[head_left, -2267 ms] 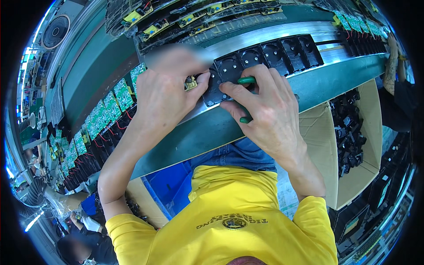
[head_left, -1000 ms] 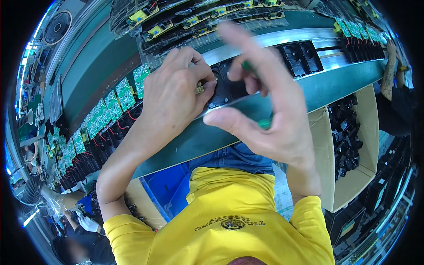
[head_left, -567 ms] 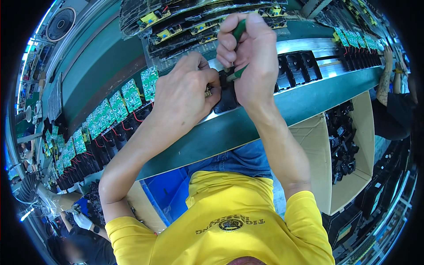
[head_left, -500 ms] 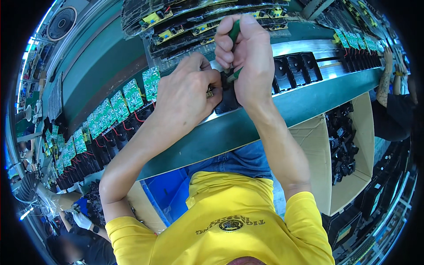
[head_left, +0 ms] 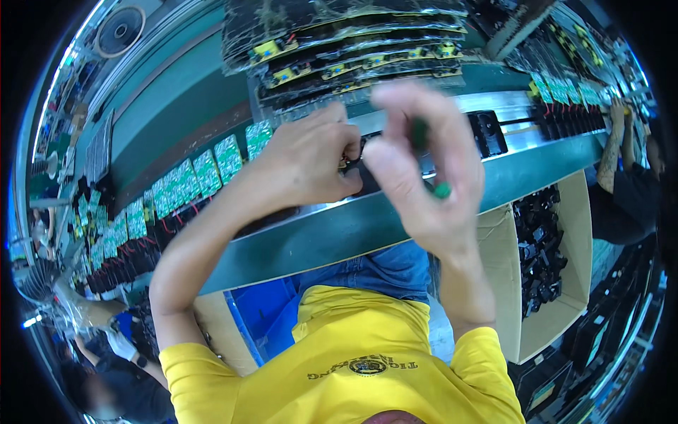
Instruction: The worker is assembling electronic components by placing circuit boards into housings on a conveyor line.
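Over the green bench's front rail, my left hand (head_left: 311, 155) has its fingers curled around a small circuit board (head_left: 344, 164) at a black plastic housing (head_left: 369, 182). Most of that board and housing is hidden by the hands. Just to the right, my right hand (head_left: 434, 173) is smeared by motion. Its fingers curve around a green-handled tool (head_left: 442, 190); two green parts show, but its working end cannot be made out. To the right of this hand, black housings (head_left: 487, 133) stand on the metal rail.
Green circuit boards (head_left: 206, 173) with red wires line the bench at left; more boards (head_left: 558, 90) stand at far right. Stacked trays (head_left: 346, 42) of yellow boards lie behind my hands. A cardboard box (head_left: 505, 283) of black parts is at right. Other people work at both sides.
My right hand has drawn back toward me and to the right, with the green-handled tool, away from my left hand. My left hand keeps its grip; the view has shifted slightly.
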`<state>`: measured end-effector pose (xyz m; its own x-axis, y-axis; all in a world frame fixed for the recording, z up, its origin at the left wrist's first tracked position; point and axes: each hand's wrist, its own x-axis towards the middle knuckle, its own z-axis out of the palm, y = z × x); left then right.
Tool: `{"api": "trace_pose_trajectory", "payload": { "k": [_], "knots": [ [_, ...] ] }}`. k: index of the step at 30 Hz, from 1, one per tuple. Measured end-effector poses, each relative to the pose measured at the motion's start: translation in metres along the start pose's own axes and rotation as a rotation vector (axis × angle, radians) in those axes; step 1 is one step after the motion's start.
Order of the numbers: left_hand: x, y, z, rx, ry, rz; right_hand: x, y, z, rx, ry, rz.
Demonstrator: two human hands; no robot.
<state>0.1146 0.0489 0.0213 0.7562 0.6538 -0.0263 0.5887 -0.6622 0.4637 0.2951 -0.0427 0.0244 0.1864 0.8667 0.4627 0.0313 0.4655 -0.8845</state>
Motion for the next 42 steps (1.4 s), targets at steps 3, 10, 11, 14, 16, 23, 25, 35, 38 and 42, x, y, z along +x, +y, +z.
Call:
{"api": "trace_pose_trajectory", "payload": {
  "k": [3, 10, 11, 14, 16, 23, 25, 35, 38, 42],
  "knots": [
    [0.023, 0.01, -0.035, 0.13, -0.343, -0.042, -0.023, 0.007, -0.029, -0.541, -0.206, -0.162],
    [0.035, -0.003, -0.016, 0.243, 0.238, 0.157, -0.044, 0.024, -0.035, -1.161, -0.43, -0.244],
    [0.033, -0.006, -0.004, 0.307, 0.428, 0.282, -0.044, 0.023, -0.036, -1.187, -0.436, -0.249],
    [0.0, -0.005, 0.027, 0.174, 0.308, 0.24, -0.039, 0.018, -0.046, -1.087, -0.356, -0.254],
    [-0.019, -0.007, 0.03, 0.265, 0.358, 0.199, -0.033, 0.009, -0.07, -1.082, -0.043, -0.16],
    [-0.039, -0.014, -0.012, 0.384, 0.312, 0.22, -0.012, 0.031, -0.145, -1.396, 0.224, 0.081],
    [-0.017, -0.007, -0.024, 0.362, 0.393, 0.225, -0.014, 0.039, -0.15, -1.331, 0.208, 0.159],
    [0.289, -0.072, -0.115, 0.94, 0.715, -0.204, -0.016, 0.02, -0.145, -1.236, 0.255, -0.012],
    [0.328, -0.098, -0.114, 0.917, 0.653, -0.221, -0.016, 0.019, -0.151, -1.208, 0.263, 0.019],
    [0.337, -0.116, -0.12, 0.911, 0.631, -0.075, -0.021, 0.016, -0.152, -1.142, 0.242, 0.095]
  ]
}}
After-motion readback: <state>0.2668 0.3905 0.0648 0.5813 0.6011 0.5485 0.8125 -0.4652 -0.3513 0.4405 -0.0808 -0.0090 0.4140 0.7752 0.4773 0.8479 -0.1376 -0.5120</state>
